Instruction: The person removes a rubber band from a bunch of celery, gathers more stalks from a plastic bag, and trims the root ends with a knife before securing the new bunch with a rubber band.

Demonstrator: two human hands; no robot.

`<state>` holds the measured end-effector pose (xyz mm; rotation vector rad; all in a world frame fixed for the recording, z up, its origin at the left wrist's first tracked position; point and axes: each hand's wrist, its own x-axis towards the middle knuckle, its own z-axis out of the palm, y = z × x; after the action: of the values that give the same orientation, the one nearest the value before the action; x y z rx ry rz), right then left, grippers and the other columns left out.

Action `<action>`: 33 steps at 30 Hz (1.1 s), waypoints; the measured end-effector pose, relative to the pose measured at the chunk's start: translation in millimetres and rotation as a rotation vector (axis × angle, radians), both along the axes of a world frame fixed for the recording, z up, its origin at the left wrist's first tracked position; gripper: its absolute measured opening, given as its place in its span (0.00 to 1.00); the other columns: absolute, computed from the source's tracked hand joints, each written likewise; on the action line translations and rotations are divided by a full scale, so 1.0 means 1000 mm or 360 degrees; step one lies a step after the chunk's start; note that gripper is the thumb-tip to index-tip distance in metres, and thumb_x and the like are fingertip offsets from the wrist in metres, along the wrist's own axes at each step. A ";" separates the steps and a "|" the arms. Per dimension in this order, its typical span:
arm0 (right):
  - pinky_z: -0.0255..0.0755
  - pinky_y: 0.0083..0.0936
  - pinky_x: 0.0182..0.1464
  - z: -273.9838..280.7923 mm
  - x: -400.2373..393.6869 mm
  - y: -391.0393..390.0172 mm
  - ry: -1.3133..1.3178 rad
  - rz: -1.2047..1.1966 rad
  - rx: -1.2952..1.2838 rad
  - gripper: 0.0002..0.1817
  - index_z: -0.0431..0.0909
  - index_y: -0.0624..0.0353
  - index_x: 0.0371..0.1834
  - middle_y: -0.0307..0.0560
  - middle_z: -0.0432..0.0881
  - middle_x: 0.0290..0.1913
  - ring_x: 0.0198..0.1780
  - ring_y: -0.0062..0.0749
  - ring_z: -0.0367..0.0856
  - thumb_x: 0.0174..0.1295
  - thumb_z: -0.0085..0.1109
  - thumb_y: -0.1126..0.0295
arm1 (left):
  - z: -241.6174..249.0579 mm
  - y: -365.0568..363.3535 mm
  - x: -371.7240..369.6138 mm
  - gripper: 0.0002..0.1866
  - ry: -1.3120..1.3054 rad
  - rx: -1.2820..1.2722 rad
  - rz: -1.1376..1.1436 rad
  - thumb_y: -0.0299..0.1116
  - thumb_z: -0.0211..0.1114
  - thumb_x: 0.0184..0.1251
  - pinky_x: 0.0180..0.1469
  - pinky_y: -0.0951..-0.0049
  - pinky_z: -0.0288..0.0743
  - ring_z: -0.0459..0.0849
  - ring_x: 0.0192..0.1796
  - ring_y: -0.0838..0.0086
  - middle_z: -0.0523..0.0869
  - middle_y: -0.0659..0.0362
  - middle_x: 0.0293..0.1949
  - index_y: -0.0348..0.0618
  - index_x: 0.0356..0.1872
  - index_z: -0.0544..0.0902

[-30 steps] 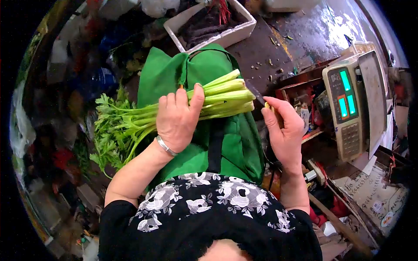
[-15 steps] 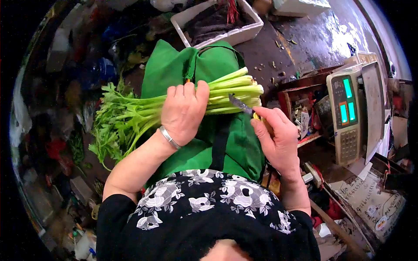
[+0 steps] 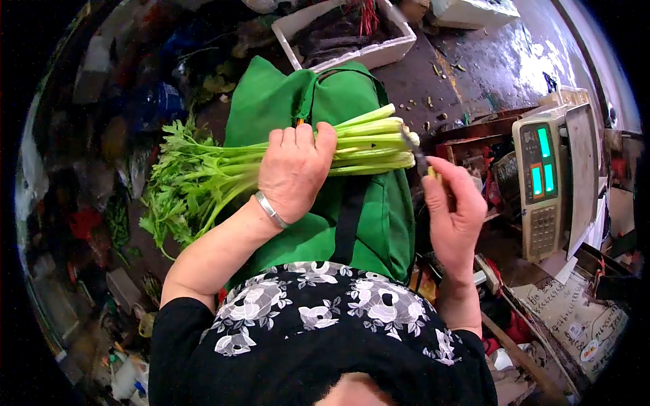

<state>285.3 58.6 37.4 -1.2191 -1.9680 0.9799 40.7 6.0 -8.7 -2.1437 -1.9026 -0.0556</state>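
A bunch of celery (image 3: 365, 145) lies across my lap over a green apron (image 3: 271, 111), its leaves to the left and its cut root ends to the right. My left hand (image 3: 296, 166) is wrapped over the stalks near their middle, with a silver bracelet at the wrist. At the root ends, my right hand (image 3: 455, 203) pinches a small knife (image 3: 418, 154) by its yellowish handle. The dark blade points up and left, right at the butt of the stalks, and is slightly blurred.
A lit digital scale (image 3: 542, 183) stands at the right, beside a cluttered red-brown box (image 3: 467, 145). A white foam box (image 3: 298, 57) sits beyond my lap. Handwritten cardboard (image 3: 575, 311) lies lower right. Scraps dot the dark floor; clutter fills the left.
The knife and my right hand have moved right, from over the stalks to their root ends. My left hand keeps its grip, and the celery appears slightly further right.
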 end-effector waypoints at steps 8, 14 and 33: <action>0.78 0.32 0.45 -0.018 -0.033 -0.001 0.0143 0.0092 -0.0074 0.15 0.81 0.62 0.51 0.54 0.84 0.41 0.40 0.47 0.84 0.60 0.70 0.74 | 0.002 0.001 0.002 0.11 0.0027 0.0042 -0.0004 0.30 0.59 0.63 0.37 0.68 0.69 0.77 0.32 0.69 0.75 0.59 0.29 0.42 0.46 0.77; 0.79 0.37 0.41 -0.025 -0.056 0.004 -0.0128 -0.0037 0.0317 0.13 0.83 0.57 0.46 0.51 0.84 0.40 0.39 0.51 0.85 0.57 0.69 0.74 | -0.005 0.003 0.002 0.11 0.0062 0.0014 0.0047 0.31 0.59 0.63 0.38 0.68 0.69 0.77 0.32 0.69 0.76 0.59 0.29 0.42 0.46 0.78; 0.78 0.34 0.36 -0.013 -0.056 0.022 -0.0065 0.0036 -0.0004 0.07 0.79 0.61 0.34 0.51 0.84 0.35 0.33 0.44 0.85 0.56 0.68 0.74 | -0.003 0.006 -0.001 0.13 0.0040 -0.0012 0.0061 0.30 0.58 0.64 0.40 0.66 0.70 0.79 0.35 0.67 0.78 0.58 0.32 0.43 0.49 0.76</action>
<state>228.8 80.9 24.5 -1.2301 -2.0166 0.9762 39.7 12.2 -12.0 -2.1021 -1.9321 -0.0138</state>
